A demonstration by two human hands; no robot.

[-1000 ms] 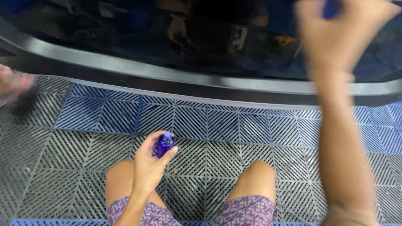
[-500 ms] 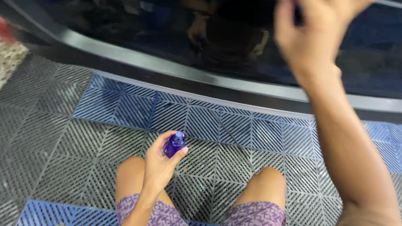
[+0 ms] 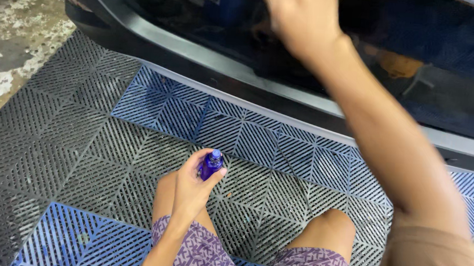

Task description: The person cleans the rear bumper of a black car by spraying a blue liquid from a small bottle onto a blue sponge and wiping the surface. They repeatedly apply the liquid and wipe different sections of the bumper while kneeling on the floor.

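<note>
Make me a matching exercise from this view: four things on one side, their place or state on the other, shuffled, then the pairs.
Things:
1. small blue bottle
2. right hand
3. grid floor tiles
4. bare concrete

Places or states:
A. raised against the dark glossy car body
B. far left, beyond the tiles
C. held in the left hand above the knee
D. grey and blue, under the knees

Pairs: 1-C, 2-A, 3-D, 4-B
</note>
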